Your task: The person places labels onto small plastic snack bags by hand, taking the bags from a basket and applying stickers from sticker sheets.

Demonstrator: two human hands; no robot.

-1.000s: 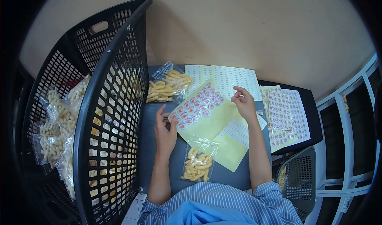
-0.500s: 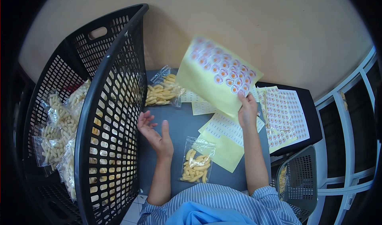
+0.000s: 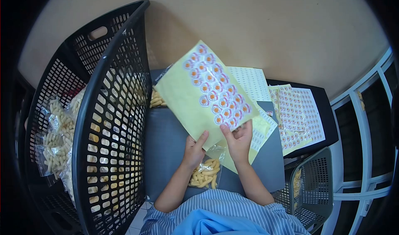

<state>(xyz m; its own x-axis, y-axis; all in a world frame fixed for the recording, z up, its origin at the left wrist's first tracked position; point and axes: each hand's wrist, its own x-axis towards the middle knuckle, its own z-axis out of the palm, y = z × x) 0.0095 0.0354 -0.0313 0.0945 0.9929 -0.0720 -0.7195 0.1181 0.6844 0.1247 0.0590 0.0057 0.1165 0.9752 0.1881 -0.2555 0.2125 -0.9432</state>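
A yellow sticker sheet [image 3: 178,98] with rows of round pink and orange stickers is held tilted above the grey table [image 3: 162,152]. My left hand [image 3: 194,152] pinches its lower edge, and my right hand [image 3: 239,139] grips the lower right corner, thumb on top. Below my hands, partly covered, lies a clear bag of yellow finger-shaped pieces [image 3: 205,175]. Another such bag [image 3: 157,99] is mostly hidden behind the sheet's left side. Other sheets [image 3: 264,129] lie beneath and to the right of the held one.
A large black perforated basket [image 3: 79,160] at the left holds bags of pale pieces [image 3: 60,131]. More sticker sheets [image 3: 297,114] lie on a black surface at the right. A white printed sheet [image 3: 251,83] is at the back. A dark green basket [image 3: 314,185] stands lower right.
My left hand has moved right and closed on the sheet's lower edge. The sheet and my right hand have come left and lower, and the sheet has turned, uncovering the white sheet behind.
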